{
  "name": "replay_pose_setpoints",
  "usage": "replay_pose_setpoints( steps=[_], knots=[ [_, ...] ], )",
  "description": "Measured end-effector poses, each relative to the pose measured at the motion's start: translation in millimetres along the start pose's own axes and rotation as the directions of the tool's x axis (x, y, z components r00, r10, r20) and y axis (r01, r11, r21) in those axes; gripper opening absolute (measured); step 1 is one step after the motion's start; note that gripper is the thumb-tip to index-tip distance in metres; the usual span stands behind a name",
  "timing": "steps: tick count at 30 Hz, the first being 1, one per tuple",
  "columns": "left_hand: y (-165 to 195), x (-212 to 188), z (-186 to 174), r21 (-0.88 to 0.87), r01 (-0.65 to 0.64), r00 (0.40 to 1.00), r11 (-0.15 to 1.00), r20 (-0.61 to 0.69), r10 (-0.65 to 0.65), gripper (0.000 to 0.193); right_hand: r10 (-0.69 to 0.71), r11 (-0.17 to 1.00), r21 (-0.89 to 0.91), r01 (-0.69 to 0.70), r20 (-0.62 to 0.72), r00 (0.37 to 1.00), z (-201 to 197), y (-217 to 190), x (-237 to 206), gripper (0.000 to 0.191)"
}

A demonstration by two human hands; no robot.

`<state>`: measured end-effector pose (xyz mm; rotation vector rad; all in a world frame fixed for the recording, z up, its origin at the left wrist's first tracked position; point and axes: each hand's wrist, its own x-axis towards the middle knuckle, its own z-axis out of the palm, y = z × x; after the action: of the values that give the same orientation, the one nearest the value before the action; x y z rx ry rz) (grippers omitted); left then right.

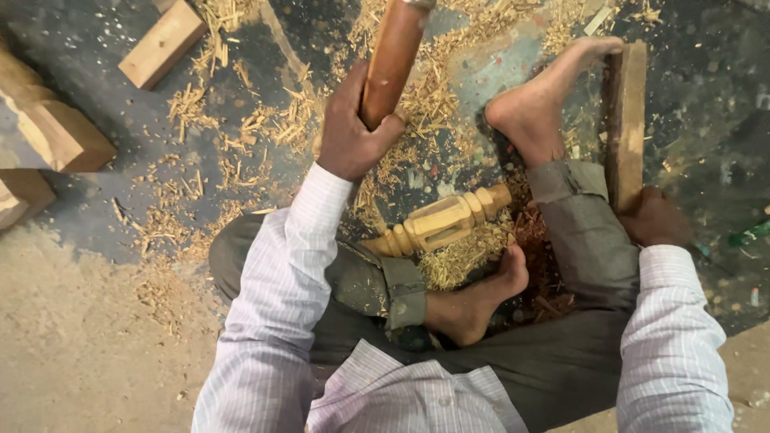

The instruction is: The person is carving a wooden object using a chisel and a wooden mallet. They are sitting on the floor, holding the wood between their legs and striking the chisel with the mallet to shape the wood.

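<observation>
The wooden handle (pixel 391 60) in the left hand (pixel 349 128) runs off the top edge. The right hand (pixel 654 218) is half hidden behind the knee; its grip cannot be told.

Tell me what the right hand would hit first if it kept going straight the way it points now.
Probably the dark wooden plank: the right hand already rests at its near end, pointing along it toward the raised foot.

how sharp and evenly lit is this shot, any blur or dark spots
Head view: soft, even light without glare; the pale carved wooden spindle is crisp. The left hand gripping the reddish-brown wooden handle looks slightly soft. The right hand sits in dimmer light by the dark wooden plank.
</observation>
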<state>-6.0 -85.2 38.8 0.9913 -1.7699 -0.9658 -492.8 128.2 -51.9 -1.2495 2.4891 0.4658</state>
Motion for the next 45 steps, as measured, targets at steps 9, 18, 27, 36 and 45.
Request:
replay_pose_setpoints(
  steps=[9,18,27,36,45],
  knots=[
    [63,-27,58,-0.75,0.262,0.93,0.607,0.365,0.05,0.048,0.008,0.816,0.545,0.196,-0.349,0.937,1,30,-10,0.058],
    [83,-50,96,-0.626,0.221,0.87,0.748,0.474,0.139,0.045,-0.087,-0.369,0.927,0.063,-0.102,0.991,-28,69,-155,0.036],
    [82,-64,117,-0.544,0.07,0.869,0.836,0.445,0.217,0.034,-0.118,-0.595,0.803,-0.027,-0.054,0.992,15,32,-286,0.051],
    [69,-82,157,-0.275,0.153,0.787,0.949,0.614,0.051,0.052,0.143,-0.06,0.984,0.17,-0.16,0.977,2,-10,-315,0.052],
    [30,-47,223,-0.288,0.167,0.768,0.943,0.637,0.058,0.055,0.004,0.405,0.809,0.427,-0.468,0.884,-31,0,-308,0.078]
  ],
)
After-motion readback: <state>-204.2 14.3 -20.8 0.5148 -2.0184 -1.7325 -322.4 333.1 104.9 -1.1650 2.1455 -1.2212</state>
